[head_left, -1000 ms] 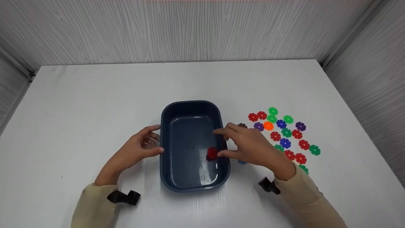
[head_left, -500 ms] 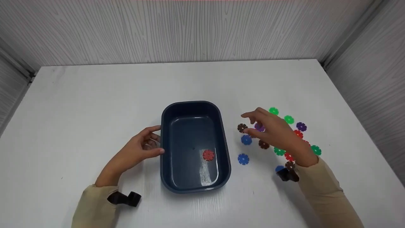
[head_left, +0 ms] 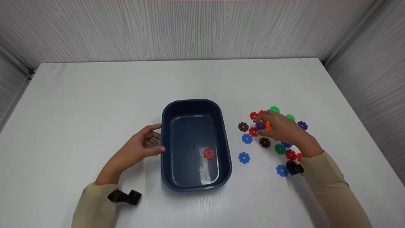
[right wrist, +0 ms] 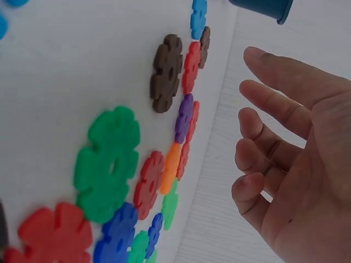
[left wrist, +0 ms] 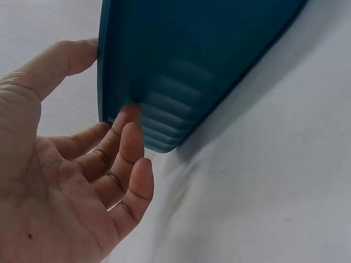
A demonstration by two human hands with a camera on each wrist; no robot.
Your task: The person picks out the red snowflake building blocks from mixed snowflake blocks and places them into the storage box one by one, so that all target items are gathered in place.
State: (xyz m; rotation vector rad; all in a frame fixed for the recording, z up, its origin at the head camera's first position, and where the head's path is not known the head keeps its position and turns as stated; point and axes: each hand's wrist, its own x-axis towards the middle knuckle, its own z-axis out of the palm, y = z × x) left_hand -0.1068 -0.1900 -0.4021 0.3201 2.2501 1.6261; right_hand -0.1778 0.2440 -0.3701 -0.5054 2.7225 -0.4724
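The left hand (head_left: pixel 134 147) touches the dark-blue, round-cornered plastic bin (head_left: pixel 190 136) just to its right, thumb at the rim, fingers loosely bent rather than clamped. Between the hands, inside the bin, lies one flat red flower-shaped plastic disc (head_left: pixel 208 154). The right hand (head_left: pixel 283 128) hovers over scattered multicoloured notched plastic discs (head_left: pixel 280 148), thumb and forefinger parted, holding nothing. Pinching a single disc by its edge should work best. Beyond both hands, the smooth white table (head_left: pixel 110 88) meets a grey wood-grain wall (head_left: pixel 190 30).

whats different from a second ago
The right hand moved rightward from over the bin to over the loose discs, holding nothing. The red disc, close to that hand then, now lies free in the bin. The bin and left hand stayed put.
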